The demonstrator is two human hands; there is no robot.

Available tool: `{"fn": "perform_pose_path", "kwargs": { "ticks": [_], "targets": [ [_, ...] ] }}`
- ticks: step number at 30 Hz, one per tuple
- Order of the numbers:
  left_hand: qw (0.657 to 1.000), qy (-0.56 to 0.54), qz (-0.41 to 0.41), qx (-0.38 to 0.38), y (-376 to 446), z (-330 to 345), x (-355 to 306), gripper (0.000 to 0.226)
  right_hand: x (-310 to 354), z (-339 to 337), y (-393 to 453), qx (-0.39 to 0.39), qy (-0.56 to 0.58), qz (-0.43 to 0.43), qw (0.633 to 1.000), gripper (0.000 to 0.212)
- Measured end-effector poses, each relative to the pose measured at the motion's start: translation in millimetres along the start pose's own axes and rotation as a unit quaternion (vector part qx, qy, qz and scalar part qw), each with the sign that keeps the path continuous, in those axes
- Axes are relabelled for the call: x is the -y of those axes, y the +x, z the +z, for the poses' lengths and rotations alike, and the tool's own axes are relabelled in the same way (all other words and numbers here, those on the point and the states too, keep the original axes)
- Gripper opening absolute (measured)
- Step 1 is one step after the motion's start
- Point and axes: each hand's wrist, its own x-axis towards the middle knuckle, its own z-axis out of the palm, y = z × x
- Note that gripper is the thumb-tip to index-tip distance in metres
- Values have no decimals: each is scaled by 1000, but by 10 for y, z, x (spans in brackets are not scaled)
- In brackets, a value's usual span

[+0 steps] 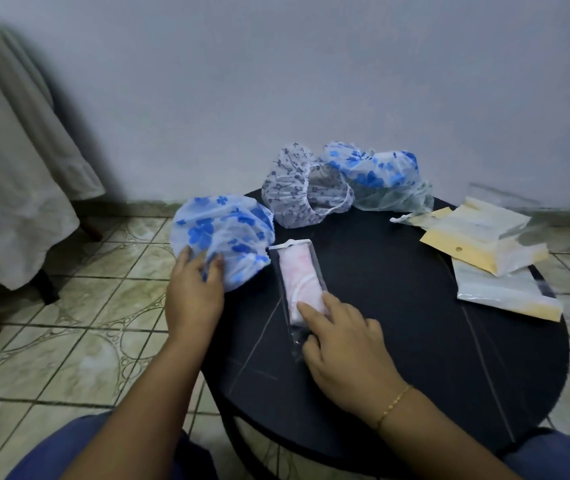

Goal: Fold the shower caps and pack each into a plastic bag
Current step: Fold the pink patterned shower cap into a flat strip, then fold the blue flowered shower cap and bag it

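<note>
A folded pink shower cap sits inside a narrow clear plastic bag [298, 278] on the round black table [415, 341]. My right hand [342, 348] rests on the bag's near end, index finger stretched onto the pink cap, thumb at the bag's edge. My left hand [195, 289] pinches the edge of a white shower cap with blue flowers [222, 230] at the table's left rim. At the back lie a grey-flowered cap [294, 188] and another blue-flowered cap [377, 171], both unfolded.
A pile of empty plastic bags with yellow card headers [484, 244] lies at the table's right side. The floor [68, 341] is tiled. Cloth-draped furniture [9, 168] stands at the left, and the wall runs close behind the table.
</note>
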Motion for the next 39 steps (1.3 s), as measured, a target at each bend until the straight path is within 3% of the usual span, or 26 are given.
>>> {"fn": "perform_pose_path", "kwargs": {
  "ticks": [3, 6, 8, 12, 20, 26, 30, 33, 39],
  "targets": [
    [982, -135, -99, -91, 98, -215, 36, 40, 39, 95, 67, 3, 0, -24, 1000, 83],
    [904, -362, -188, -127, 182, -467, 72, 21, 131, 135, 180, 7, 6, -50, 999, 71],
    [864, -439, -202, -141, 211, -620, 99, 15, 222, 150, 297, 15, 12, -63, 998, 62],
    [817, -517, -204, -154, 249, -834, 168, 10, 411, 217, 654, 11, 4, -74, 997, 48],
    [767, -584, -218, -151, 388, -1034, 406, 6, 794, 271, 1424, 36, -2, -47, 998, 50],
    [744, -623, -228, -88, 464, -1006, 381, 14, 920, 250, 1602, 38, 15, -28, 999, 52],
    [738, -632, -236, -16, 445, -925, 254, 24, 756, 185, 1458, -37, 133, -1, 990, 48],
    [735, -629, -242, 65, 382, -838, 103, 24, 506, -19, 1243, -106, 297, 25, 949, 36],
    [741, -578, -261, 220, 60, -530, -241, 21, -153, -473, 659, -50, 509, 154, 845, 36]
  ]
}}
